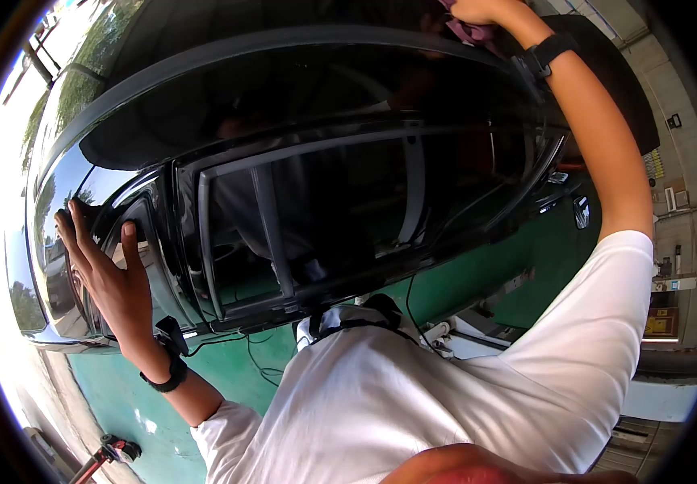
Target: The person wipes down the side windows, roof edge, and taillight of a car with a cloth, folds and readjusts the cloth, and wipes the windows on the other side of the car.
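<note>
A glossy black car (316, 85) fills most of the head view, its dark roof at the top and its side windows facing me. At the upper right, my right hand (477, 11) presses a purple cloth (471, 32) onto the roof, fingers closed on it; the frame's edge cuts off part of both. My left hand (114, 286) reaches to the car's left end in view. Its fingers are stretched out and spread against the body beside a rear window, and nothing is in it.
Thin black cables (263, 367) hang beside me over the green floor (171, 440). A side mirror (581, 211) juts out at the right. A red-handled tool (110, 452) lies at the lower left. Equipment stands along the wall (687, 173) at the right.
</note>
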### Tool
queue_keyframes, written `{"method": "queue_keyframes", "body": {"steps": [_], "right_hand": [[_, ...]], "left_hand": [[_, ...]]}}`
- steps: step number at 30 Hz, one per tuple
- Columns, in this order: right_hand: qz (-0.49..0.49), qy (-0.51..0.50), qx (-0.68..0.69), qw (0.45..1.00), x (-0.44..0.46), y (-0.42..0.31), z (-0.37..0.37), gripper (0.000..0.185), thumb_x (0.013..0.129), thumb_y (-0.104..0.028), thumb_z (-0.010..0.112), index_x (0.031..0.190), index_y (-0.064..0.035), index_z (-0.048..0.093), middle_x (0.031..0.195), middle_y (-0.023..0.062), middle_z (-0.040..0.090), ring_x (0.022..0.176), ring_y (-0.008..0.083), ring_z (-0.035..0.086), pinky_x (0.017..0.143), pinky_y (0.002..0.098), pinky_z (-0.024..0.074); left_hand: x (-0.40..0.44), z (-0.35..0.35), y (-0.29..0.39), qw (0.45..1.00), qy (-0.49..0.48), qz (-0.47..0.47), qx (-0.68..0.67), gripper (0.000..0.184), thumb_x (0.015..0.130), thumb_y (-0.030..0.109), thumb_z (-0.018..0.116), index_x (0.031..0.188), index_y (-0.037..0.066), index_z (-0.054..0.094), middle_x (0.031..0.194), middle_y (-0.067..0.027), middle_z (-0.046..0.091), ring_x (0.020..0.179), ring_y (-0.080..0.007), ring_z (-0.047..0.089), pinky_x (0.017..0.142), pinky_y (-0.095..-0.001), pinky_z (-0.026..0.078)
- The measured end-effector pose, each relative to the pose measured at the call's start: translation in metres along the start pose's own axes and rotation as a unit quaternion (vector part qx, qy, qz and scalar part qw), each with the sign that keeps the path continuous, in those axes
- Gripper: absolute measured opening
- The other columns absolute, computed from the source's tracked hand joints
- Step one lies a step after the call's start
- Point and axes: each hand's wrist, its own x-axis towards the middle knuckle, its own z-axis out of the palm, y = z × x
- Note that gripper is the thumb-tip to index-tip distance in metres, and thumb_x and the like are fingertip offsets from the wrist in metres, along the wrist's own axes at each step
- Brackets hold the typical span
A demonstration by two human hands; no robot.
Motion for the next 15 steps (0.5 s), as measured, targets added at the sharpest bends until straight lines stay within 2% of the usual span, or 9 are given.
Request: {"method": "queue_keyframes", "body": {"steps": [1,2,3,5,7,11,15], "right_hand": [[0.047,-0.030,0.154,0.987,-0.015,0.024,0.004,0.020,0.081,-0.013,0.059,0.089,0.0012,0.072,0.092,0.0237,0.072,0.086,0.0400,0.069,0.075,0.0458,0.0562],[0.067,-0.016,-0.030,0.997,0.024,0.072,0.011,0.031,0.077,-0.009,0.057,0.106,0.0023,0.063,0.100,0.0248,0.070,0.096,0.0362,0.069,0.081,0.0436,0.0531],[0.098,-0.007,-0.094,0.991,0.014,0.078,0.012,0.035,0.078,-0.011,0.058,0.108,0.0052,0.065,0.108,0.0312,0.068,0.106,0.0426,0.067,0.086,0.0463,0.0518],[0.117,0.027,-0.145,0.982,0.028,0.123,0.022,0.040,0.079,-0.012,0.055,0.109,0.0111,0.066,0.114,0.0338,0.066,0.110,0.0443,0.065,0.090,0.0465,0.0505],[0.108,-0.037,-0.145,0.983,0.035,0.112,0.007,0.040,0.079,-0.012,0.053,0.108,0.0124,0.066,0.113,0.0346,0.066,0.109,0.0446,0.065,0.088,0.0467,0.0511],[0.096,-0.024,-0.098,0.990,0.073,0.069,-0.009,0.041,0.079,-0.012,0.052,0.109,0.0127,0.065,0.112,0.0352,0.066,0.104,0.0451,0.067,0.084,0.0473,0.0538],[-0.015,-0.011,-0.088,0.996,0.083,-0.061,-0.033,0.036,0.078,-0.012,0.055,0.104,0.0092,0.067,0.106,0.0326,0.067,0.098,0.0443,0.068,0.080,0.0473,0.0544]], "left_hand": [[0.000,-0.002,0.003,1.000,-0.002,-0.003,-0.023,0.068,0.098,0.034,0.064,0.157,0.018,0.034,0.163,-0.0204,0.027,0.146,-0.0434,0.032,0.114,-0.0566,0.034],[0.000,-0.002,0.003,0.999,-0.008,-0.013,-0.033,0.069,0.098,0.033,0.065,0.157,0.018,0.033,0.163,-0.0206,0.025,0.147,-0.0439,0.030,0.115,-0.0565,0.033],[0.000,-0.005,0.004,1.000,-0.008,-0.003,-0.025,0.070,0.098,0.034,0.065,0.157,0.017,0.032,0.162,-0.0213,0.026,0.148,-0.0436,0.028,0.116,-0.0558,0.033],[0.001,-0.004,0.004,1.000,-0.003,0.002,-0.023,0.070,0.098,0.034,0.065,0.157,0.017,0.032,0.162,-0.0213,0.026,0.148,-0.0435,0.027,0.117,-0.0555,0.032],[0.001,-0.005,0.006,1.000,0.002,0.005,-0.024,0.071,0.098,0.032,0.065,0.158,0.017,0.031,0.162,-0.0205,0.026,0.149,-0.0434,0.027,0.118,-0.0549,0.029],[-0.001,-0.002,0.003,1.000,0.011,0.021,-0.003,0.070,0.100,0.033,0.061,0.159,0.017,0.027,0.163,-0.0210,0.024,0.150,-0.0412,0.025,0.119,-0.0570,0.024],[0.000,-0.004,0.005,1.000,0.005,0.001,-0.001,0.069,0.100,0.035,0.060,0.159,0.017,0.028,0.162,-0.0207,0.026,0.150,-0.0407,0.026,0.118,-0.0573,0.024]]}}
